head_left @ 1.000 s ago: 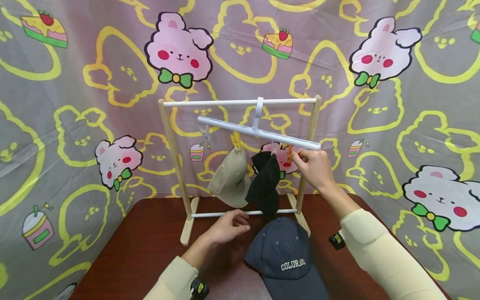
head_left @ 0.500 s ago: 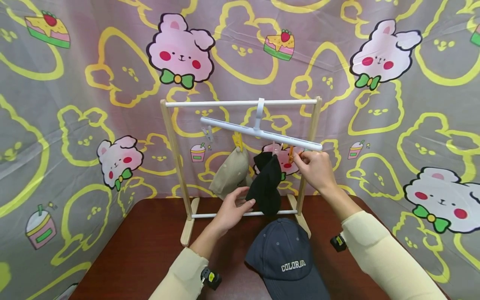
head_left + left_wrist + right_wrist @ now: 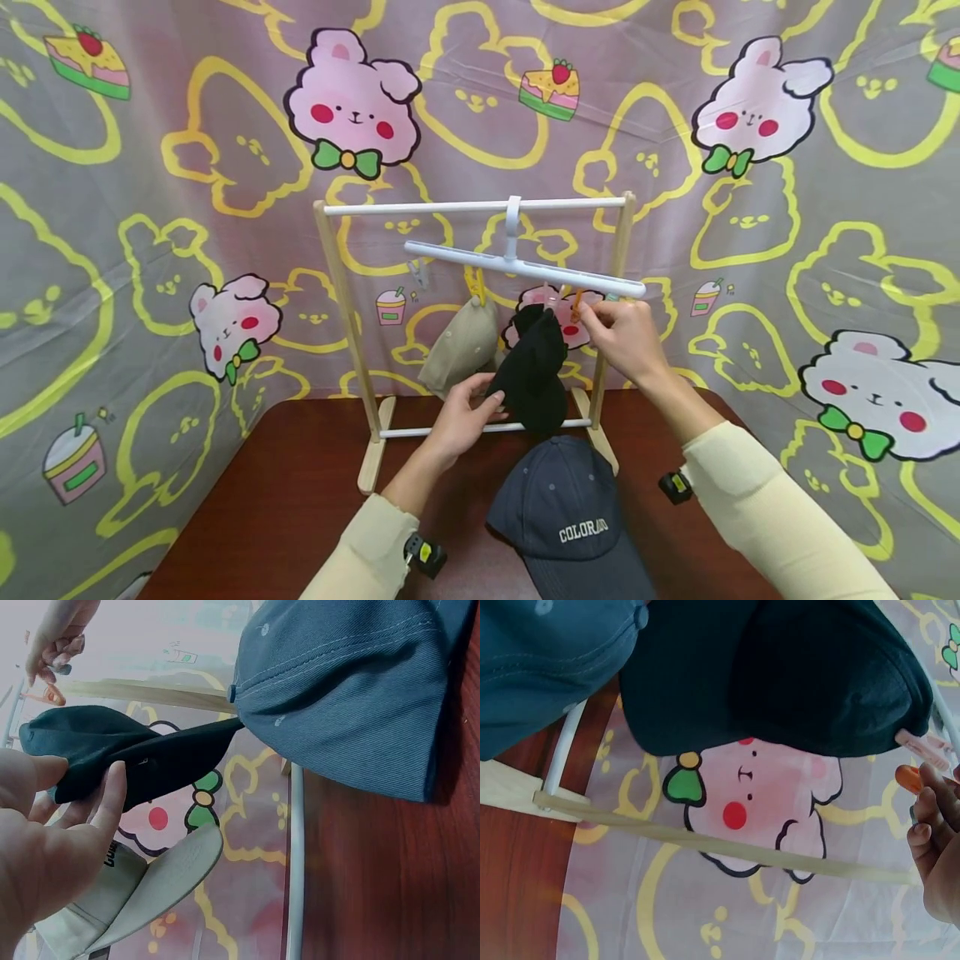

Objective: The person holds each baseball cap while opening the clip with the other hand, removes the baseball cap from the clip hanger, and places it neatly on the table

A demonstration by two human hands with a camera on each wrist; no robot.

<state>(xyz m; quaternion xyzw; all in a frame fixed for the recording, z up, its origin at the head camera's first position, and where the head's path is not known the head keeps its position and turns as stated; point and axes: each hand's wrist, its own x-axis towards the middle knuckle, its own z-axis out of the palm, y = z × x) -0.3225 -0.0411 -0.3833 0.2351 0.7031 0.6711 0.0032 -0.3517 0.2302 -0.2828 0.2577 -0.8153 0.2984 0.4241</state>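
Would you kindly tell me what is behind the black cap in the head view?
Behind the black cap, the patterned curtain and the white lower bar show past its edges; the parts directly behind it are covered.

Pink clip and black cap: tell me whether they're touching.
Touching. The right wrist view shows the tip of the pink clip meeting the edge of the black cap, with no gap between them.

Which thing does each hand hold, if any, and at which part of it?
The left hand seems to pinch the black baseball cap at its left edge; the right hand pinches the orange clothespin near its lower end.
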